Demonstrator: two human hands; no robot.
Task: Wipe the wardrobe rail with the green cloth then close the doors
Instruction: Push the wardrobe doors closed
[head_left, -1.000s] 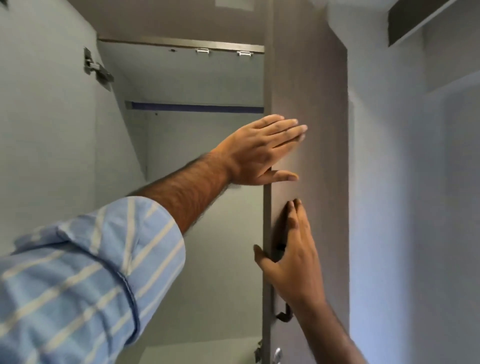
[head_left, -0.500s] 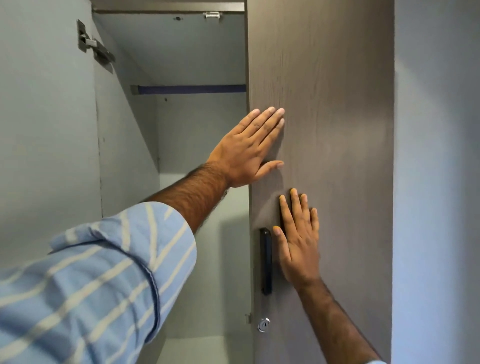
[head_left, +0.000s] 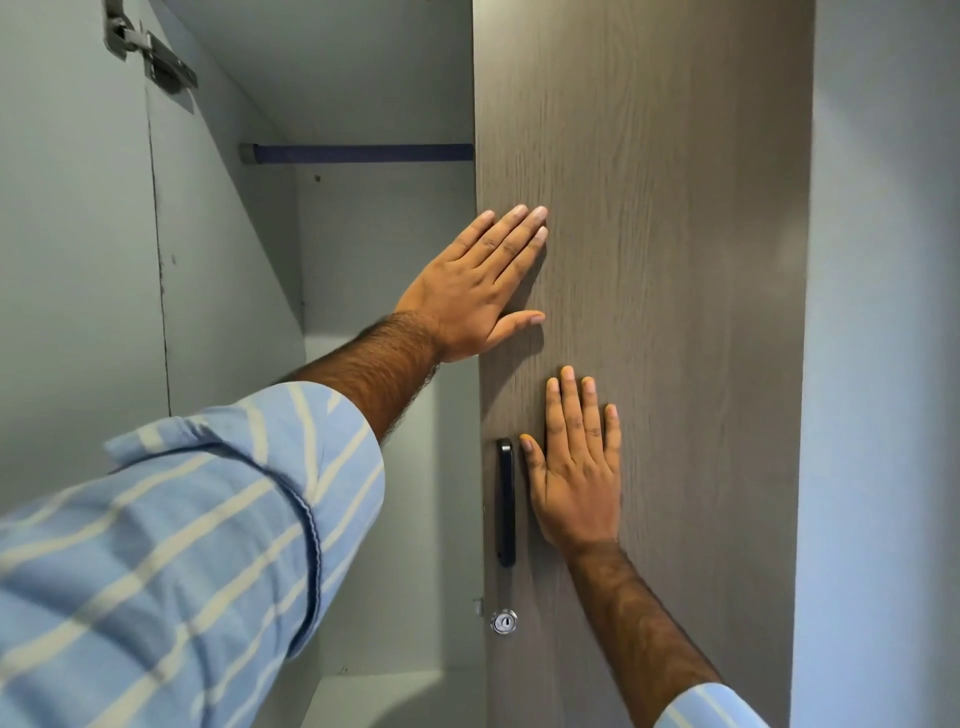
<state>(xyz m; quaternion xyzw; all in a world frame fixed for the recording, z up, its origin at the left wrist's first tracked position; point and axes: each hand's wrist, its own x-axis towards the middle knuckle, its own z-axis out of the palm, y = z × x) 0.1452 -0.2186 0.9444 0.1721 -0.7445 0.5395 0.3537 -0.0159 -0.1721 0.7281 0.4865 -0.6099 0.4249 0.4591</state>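
Two flat palms on the right door

Both hands lie open and flat on the right door (head_left: 644, 260), gripping nothing: the left hand (head_left: 480, 291) near its free edge, the right hand (head_left: 576, 467) just beside the handle (head_left: 505, 501). Pressing likely seats the door shut. Behind, the rail (head_left: 358, 153) shows through the open half; the left door (head_left: 72, 234) stands open. No green cloth is in view. No writing is legible, even on the lock (head_left: 504, 622).

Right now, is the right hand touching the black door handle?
Apart. The head view shows the right hand lying flat on the wooden door, with a thin strip of door visible between its thumb and the black handle.
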